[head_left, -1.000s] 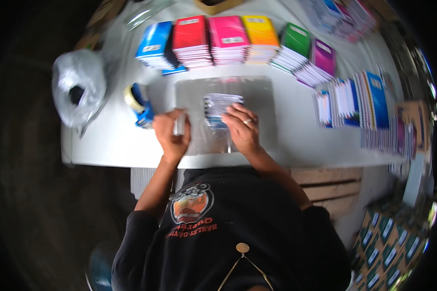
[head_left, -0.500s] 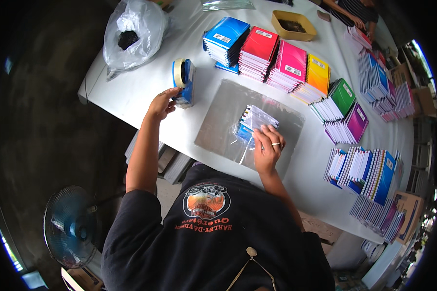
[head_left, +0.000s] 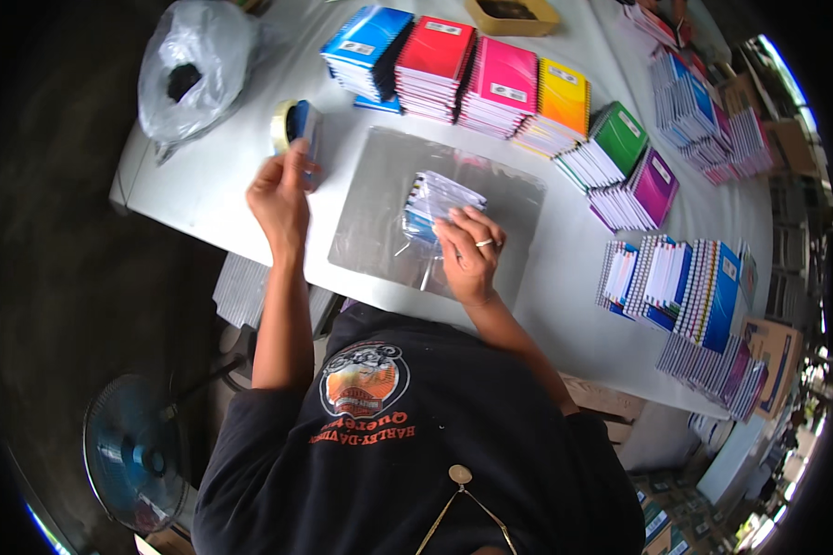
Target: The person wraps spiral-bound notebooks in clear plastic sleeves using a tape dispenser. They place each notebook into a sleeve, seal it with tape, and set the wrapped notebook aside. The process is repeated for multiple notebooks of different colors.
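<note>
We take clock directions from the clear-wrapped notebook bundle (head_left: 435, 202), which lies on a grey sheet (head_left: 366, 217). At 5 o'clock we see the right hand (head_left: 472, 255) closed on the bundle's edge, its fingers covering that corner. At 9 o'clock the left hand (head_left: 280, 202) partly hides the blue tape dispenser (head_left: 309, 125); its thumb and forefinger are close together, but blur keeps us from telling whether they grip anything. Beyond, at 10 o'clock, we note a translucent plastic bag (head_left: 236, 55). Spiral-notebook stacks bar the far side in an arc: blue (head_left: 370, 32) at 11, red (head_left: 437, 46) at 12, pink (head_left: 502, 69) at 1, yellow (head_left: 563, 91) between 1 and 2, green (head_left: 622, 134) at 2, purple (head_left: 654, 185) at 3. Further notebooks (head_left: 715, 287) stand between 3 and 4.
</note>
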### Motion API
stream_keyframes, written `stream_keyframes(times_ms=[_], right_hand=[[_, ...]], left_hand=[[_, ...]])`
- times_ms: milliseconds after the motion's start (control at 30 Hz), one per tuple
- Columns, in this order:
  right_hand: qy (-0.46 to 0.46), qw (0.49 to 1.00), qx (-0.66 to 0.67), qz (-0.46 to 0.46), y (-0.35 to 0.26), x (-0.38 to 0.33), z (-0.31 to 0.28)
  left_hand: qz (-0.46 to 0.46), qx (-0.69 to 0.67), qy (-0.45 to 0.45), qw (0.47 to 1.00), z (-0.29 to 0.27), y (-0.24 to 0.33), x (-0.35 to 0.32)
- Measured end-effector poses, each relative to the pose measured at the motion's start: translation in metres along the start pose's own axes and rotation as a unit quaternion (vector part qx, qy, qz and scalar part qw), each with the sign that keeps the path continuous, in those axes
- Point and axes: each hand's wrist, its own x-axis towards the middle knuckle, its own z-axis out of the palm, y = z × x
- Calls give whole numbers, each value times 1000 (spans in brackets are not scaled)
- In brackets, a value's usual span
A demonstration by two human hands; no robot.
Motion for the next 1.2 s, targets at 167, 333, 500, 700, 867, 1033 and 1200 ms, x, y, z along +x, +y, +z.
stream_keyframes(times_ms=[167, 333, 500, 700, 867, 1033, 1200], right_hand=[[4, 1000, 28, 13, -2, 2, -3], [-35, 999, 10, 38, -9, 3, -9], [-143, 988, -26, 60, -18, 19, -23], [-241, 966, -83, 44, -24, 70, -37], [-264, 945, 71, 180, -24, 95, -6], [-107, 841, 425, 316, 11, 67, -50], [-178, 922, 275, 207, 29, 34, -37]], left_hand=[[-301, -32, -273, 913, 51, 26, -90], [-345, -16, -277, 897, 43, 3, -102], [-316, -47, -290, 902, 42, -31, -103], [-169, 255, -339, 890, 38, -85, -98], [-292, 29, -635, 715, 29, -84, -105], [-203, -187, -500, 821, 28, -76, -68], [65, -65, -483, 871, 50, -67, -29]])
